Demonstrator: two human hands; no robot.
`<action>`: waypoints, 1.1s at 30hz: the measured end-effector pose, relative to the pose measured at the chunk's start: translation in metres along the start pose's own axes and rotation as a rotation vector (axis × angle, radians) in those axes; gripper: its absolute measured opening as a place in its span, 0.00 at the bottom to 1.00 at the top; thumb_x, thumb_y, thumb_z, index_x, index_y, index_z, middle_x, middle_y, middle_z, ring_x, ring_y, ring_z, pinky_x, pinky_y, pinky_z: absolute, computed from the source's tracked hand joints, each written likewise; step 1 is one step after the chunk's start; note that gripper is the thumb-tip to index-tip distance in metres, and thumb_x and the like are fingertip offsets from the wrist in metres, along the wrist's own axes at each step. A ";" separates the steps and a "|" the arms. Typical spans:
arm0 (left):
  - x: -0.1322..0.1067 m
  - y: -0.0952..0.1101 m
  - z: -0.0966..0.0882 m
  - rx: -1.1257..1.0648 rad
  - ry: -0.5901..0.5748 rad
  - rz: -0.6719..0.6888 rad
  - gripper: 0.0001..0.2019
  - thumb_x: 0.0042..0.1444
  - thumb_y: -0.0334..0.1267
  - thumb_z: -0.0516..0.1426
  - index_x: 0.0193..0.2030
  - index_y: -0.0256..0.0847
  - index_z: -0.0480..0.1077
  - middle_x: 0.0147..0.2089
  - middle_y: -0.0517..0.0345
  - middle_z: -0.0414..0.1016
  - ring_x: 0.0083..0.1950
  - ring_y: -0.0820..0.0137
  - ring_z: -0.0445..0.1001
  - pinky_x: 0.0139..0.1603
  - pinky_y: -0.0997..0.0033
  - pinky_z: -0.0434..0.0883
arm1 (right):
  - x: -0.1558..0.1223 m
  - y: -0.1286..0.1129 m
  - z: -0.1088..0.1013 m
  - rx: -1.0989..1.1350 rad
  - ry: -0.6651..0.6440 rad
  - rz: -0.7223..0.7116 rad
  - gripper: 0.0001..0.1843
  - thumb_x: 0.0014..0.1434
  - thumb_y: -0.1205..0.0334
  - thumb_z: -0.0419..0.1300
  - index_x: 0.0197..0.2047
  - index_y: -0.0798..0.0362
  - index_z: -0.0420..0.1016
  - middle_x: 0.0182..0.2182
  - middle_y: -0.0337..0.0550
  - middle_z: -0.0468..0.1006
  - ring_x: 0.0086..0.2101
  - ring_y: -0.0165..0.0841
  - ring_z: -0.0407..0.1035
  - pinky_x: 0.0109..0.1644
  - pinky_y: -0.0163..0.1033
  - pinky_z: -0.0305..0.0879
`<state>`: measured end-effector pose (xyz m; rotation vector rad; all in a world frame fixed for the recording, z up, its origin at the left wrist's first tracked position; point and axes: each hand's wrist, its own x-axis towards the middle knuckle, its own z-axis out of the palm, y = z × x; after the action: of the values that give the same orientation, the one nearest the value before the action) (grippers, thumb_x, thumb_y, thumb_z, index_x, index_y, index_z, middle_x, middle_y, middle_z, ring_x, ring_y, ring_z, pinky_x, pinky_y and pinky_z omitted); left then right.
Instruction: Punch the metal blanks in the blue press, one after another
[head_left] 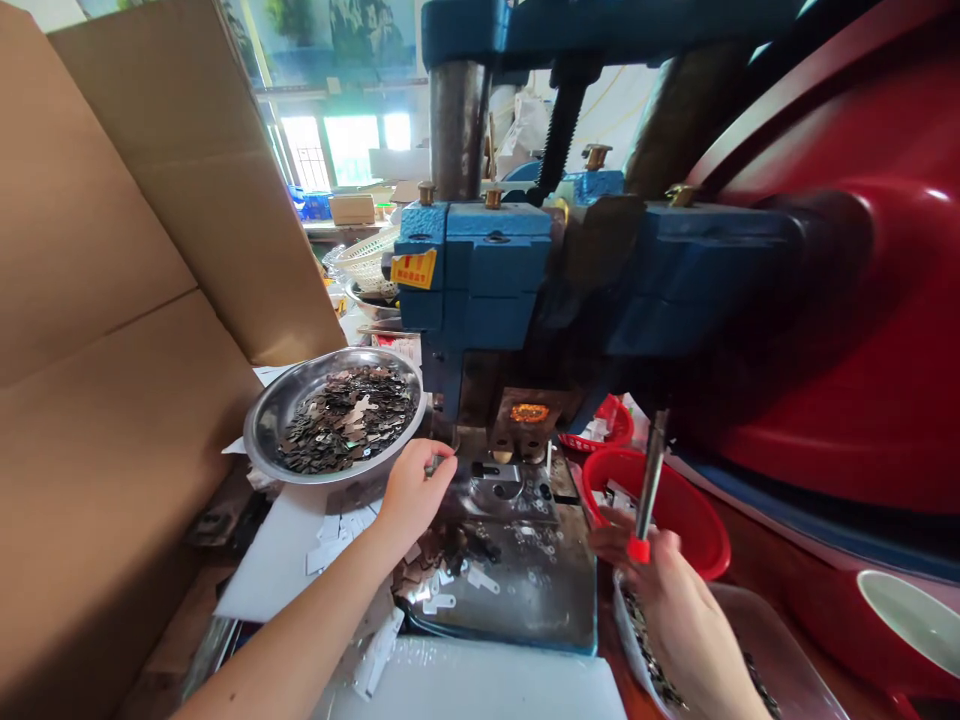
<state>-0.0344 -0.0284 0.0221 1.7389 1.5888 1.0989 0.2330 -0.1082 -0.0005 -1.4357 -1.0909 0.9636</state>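
Observation:
My left hand [420, 485] is closed in a pinch at the left edge of the die of a blue press [499, 280]. A small metal piece [433, 466] shows partly between its fingers. A flat metal plate [499, 471] lies on the die block [517, 500], under the punch. On the right, my right hand [679, 590] is closed about the red end of a metal lever [651, 480], its fingers partly blurred. Left of the press, a steel bowl [259, 430] holds many small dark metal plates [352, 415].
Loose plates [439, 602] lie on the press bed [547, 590]. Red baskets [716, 540] and a clear tray [795, 650] with metal parts stand on the right. A tall cardboard sheet [172, 170] rises at left; a large red machine cover [847, 330] bulges in from the right.

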 end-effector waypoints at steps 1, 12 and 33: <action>-0.004 -0.002 -0.004 0.006 -0.019 0.029 0.07 0.54 0.37 0.54 0.37 0.41 0.73 0.40 0.56 0.73 0.43 0.67 0.70 0.45 0.66 0.67 | -0.007 -0.002 -0.004 0.059 0.000 0.001 0.28 0.59 0.38 0.45 0.45 0.49 0.73 0.37 0.47 0.80 0.39 0.40 0.74 0.45 0.45 0.70; -0.052 -0.008 -0.076 0.234 -0.305 0.028 0.08 0.56 0.38 0.52 0.39 0.46 0.72 0.44 0.58 0.71 0.48 0.65 0.69 0.51 0.64 0.64 | 0.010 0.010 0.009 0.032 0.011 -0.008 0.35 0.57 0.34 0.41 0.50 0.51 0.71 0.36 0.47 0.79 0.37 0.40 0.73 0.41 0.43 0.70; -0.073 0.005 -0.048 -0.183 -0.478 -0.328 0.12 0.60 0.47 0.47 0.34 0.42 0.63 0.29 0.64 0.68 0.27 0.73 0.68 0.27 0.75 0.61 | 0.013 0.000 0.020 -0.727 -0.138 -0.341 0.14 0.57 0.55 0.51 0.40 0.47 0.77 0.32 0.42 0.80 0.35 0.37 0.74 0.39 0.40 0.68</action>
<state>-0.0702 -0.1070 0.0362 1.4195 1.3588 0.5920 0.2174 -0.0901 -0.0035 -1.6755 -1.8404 0.4296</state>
